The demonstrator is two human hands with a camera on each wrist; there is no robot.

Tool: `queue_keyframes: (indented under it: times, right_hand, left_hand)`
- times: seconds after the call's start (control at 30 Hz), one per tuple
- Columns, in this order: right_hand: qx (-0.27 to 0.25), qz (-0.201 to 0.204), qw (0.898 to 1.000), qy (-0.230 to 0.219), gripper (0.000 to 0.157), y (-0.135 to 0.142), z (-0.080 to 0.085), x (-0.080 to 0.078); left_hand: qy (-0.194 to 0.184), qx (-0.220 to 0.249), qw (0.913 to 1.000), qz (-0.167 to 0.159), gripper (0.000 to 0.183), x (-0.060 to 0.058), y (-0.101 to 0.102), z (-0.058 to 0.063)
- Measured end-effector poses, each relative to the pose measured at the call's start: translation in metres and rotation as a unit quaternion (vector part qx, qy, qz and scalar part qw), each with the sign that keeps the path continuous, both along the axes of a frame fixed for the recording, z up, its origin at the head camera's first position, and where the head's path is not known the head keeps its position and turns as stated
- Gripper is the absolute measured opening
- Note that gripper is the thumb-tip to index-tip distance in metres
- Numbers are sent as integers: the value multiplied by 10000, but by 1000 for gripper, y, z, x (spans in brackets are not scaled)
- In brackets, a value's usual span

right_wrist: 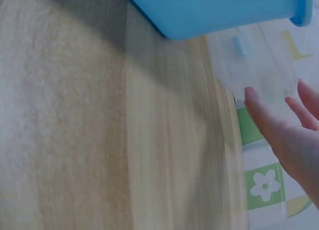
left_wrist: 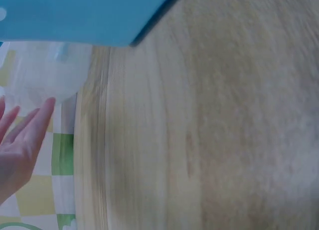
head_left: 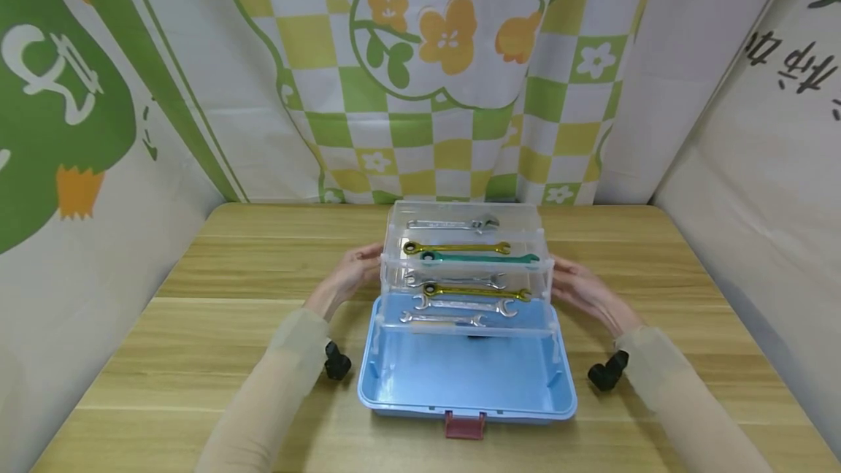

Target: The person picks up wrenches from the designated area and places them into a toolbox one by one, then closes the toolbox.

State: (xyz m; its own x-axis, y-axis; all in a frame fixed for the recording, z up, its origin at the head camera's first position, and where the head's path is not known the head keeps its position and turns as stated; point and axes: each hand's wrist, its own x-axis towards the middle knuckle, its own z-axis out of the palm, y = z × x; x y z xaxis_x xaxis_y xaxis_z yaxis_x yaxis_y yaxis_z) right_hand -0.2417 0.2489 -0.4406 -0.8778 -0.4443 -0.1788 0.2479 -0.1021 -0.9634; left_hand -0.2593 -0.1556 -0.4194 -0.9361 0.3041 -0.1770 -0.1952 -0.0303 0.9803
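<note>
A blue toolbox (head_left: 466, 374) stands open on the table, its clear trays (head_left: 388, 312) raised in tiers over the back of the base. Several wrenches lie in the trays: an adjustable wrench (head_left: 453, 225) at the top, gold ones (head_left: 460, 248), a green one (head_left: 482, 259) and silver ones (head_left: 466, 305). My left hand (head_left: 348, 274) is at the left side of the clear plastic, fingers extended toward it. On the opposite side, my right hand (head_left: 581, 287) reaches in the same way, its fingertips partly hidden behind the plastic. Straight fingers (right_wrist: 259, 108) show in the right wrist view.
Under the toolbox is a wooden table (head_left: 263, 239). A checkered, flowered curtain (head_left: 440, 130) hangs behind it, with printed cloth at both sides. A reddish latch (head_left: 464, 425) hangs from the toolbox's front edge. Dark wrist devices (head_left: 337, 362) are on both forearms.
</note>
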Motion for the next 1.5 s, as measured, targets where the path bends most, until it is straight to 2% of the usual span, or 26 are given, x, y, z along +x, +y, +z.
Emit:
queue_keyframes:
  times: [0.13, 0.27, 0.47, 0.6, 0.83, 1.07, 1.2, 1.43, 1.5]
  right_hand:
    - [-31, -163, 9998, 96, 59, -1, 2, 1]
    - [-115, -352, 9992, 164, 61, -2, 4, 4]
    - [92, -526, 9973, 514, 60, -2, 8, 8]
    - [154, -583, 9955, 725, 57, -2, 10, 10]
    - [196, -761, 9940, 766, 53, -1, 16, 17]
    - [125, -790, 9926, 917, 50, 0, 21, 24]
    - [-82, -795, 9902, 1143, 39, 0, 23, 30]
    - [-1298, -615, 9792, 1434, 29, -3, 31, 40]
    - [-1390, -567, 9775, 1479, 27, -4, 34, 43]
  left_hand:
    - [288, -42, 9995, 93, 45, 3, 0, 2]
    - [544, 117, 9984, 120, 46, 1, -4, -5]
    - [828, 291, 9961, 118, 48, 1, -9, -11]
    - [982, 387, 9943, 161, 48, 6, -10, -8]
    - [1221, -76, 9917, 388, 48, 16, -11, -2]
    - [1319, -230, 9895, 543, 49, 26, -11, 5]
    - [1341, -119, 9888, 646, 46, 31, -11, 9]
    - [1362, 520, 9873, 637, 38, 41, -9, 20]
    - [1371, 547, 9874, 568, 38, 44, -8, 25]
